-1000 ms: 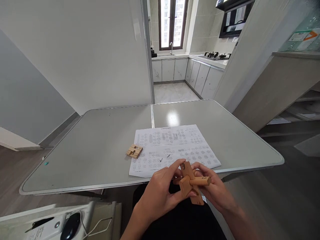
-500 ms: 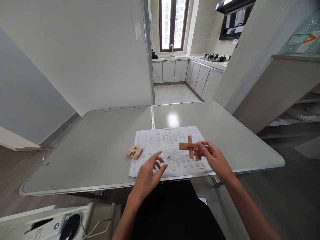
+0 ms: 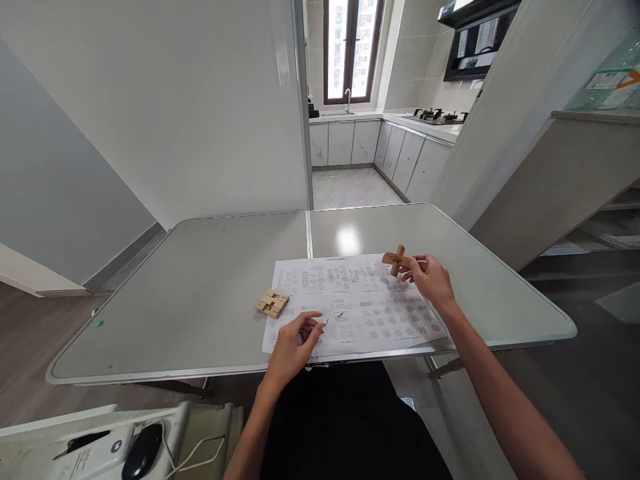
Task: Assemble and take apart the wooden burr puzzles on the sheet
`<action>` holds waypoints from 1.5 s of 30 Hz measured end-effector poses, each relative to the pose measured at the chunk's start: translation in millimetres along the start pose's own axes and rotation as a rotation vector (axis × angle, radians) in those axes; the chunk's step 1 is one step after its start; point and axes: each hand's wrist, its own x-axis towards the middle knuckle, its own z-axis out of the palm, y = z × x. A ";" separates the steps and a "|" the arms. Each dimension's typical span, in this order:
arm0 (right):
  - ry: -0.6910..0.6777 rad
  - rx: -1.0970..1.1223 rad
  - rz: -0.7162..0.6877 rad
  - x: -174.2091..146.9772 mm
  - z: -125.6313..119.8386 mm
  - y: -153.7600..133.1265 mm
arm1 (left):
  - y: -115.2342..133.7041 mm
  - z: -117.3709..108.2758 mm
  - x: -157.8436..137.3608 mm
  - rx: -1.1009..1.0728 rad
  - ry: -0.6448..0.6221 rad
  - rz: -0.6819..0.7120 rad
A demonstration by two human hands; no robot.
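Between the fingertips of my right hand (image 3: 427,279) is a brown wooden cross-shaped puzzle (image 3: 395,259), held above the far right part of a printed sheet (image 3: 350,303). It is gripped by one of its arms. My left hand (image 3: 296,339) is over the near left part of the sheet, fingers curved and apart, with nothing in it. A flat, lighter wooden block puzzle (image 3: 273,303) rests at the sheet's left edge, beyond my left hand. Rows of small line diagrams cover the sheet.
The grey folding table (image 3: 210,280) has a seam down its middle. At the lower left, a white tray holds a black computer mouse (image 3: 143,451), a white box (image 3: 103,453) and a cable. A shelf unit (image 3: 565,173) stands on the right.
My right hand has moved the wooden cross away from me and to the right, tilting it. My left hand has drawn slightly lower and its fingers have curled in more.
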 end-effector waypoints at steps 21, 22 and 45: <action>0.021 -0.035 0.058 25.5 19.4 15.9 | -0.2 1.0 -1.8 0.014 0.002 0.017; 0.020 -0.031 0.059 24.8 19.6 15.3 | -0.1 1.1 -1.9 0.015 0.001 0.018; -0.378 0.237 -0.123 -97.4 28.3 -2.0 | -16.0 -14.1 4.3 0.316 0.396 0.136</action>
